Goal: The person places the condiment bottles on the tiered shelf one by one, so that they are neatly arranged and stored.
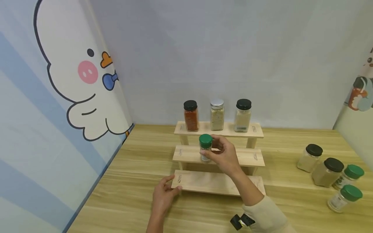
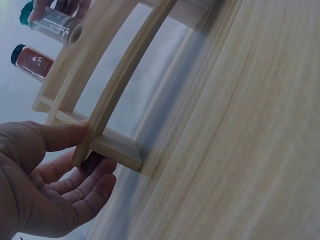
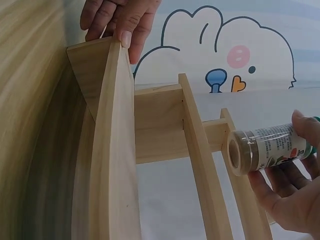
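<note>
My right hand (image 1: 226,158) grips a small clear spice jar (image 1: 205,142) with a green lid, thumb on one side and fingers on the other. It is held upright in front of the middle step of a three-step wooden rack (image 1: 209,183). In the right wrist view, the printed label and round base of this jar (image 3: 272,147) show. My left hand (image 1: 163,195) pinches the left end of the lowest step, its thumb on the front edge and the fingers curled round the end, as the left wrist view shows.
Along the top step stand a red spice jar (image 1: 191,118) with a black lid, a silver-lidded jar (image 1: 217,116) and a black-lidded pale jar (image 1: 242,118). At the right of the table are two black-lidded jars (image 1: 327,173) and two green-lidded jars (image 1: 339,201). Cloth walls (image 1: 186,58) rise behind.
</note>
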`<action>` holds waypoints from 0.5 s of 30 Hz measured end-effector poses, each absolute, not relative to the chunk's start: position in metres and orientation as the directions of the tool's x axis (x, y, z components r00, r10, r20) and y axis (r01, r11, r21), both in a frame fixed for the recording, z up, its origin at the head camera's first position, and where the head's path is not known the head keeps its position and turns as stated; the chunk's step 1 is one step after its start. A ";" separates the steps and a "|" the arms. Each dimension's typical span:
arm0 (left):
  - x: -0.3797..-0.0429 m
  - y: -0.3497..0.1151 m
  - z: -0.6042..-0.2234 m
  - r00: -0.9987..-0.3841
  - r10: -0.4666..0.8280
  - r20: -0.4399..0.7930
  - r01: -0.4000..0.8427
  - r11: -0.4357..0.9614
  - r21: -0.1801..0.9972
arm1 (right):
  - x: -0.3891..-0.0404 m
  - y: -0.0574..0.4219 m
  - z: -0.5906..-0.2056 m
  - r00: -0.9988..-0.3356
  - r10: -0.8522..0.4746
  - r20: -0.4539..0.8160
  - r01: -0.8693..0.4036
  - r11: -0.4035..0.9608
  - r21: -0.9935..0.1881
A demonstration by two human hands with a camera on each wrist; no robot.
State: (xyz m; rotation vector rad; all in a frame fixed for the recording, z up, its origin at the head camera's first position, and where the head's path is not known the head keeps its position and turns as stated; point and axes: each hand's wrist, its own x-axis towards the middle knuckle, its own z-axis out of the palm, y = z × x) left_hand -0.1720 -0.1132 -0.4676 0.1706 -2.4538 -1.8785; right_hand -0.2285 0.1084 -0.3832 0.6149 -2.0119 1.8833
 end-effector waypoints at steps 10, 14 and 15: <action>-0.174 -0.114 -0.468 -0.990 -0.131 -0.047 -0.081 0.267 0.960 | -0.231 0.092 -0.366 -0.894 -0.112 0.435 -0.441 0.035 -0.897; -0.174 -0.113 -0.469 -0.993 -0.114 -0.041 -0.069 0.260 0.963 | -0.228 0.086 -0.360 -0.905 -0.113 0.410 -0.417 0.048 -0.908; -0.174 -0.112 -0.469 -0.993 -0.113 -0.043 -0.071 0.259 0.963 | -0.229 0.085 -0.360 -0.906 -0.115 0.407 -0.415 0.050 -0.909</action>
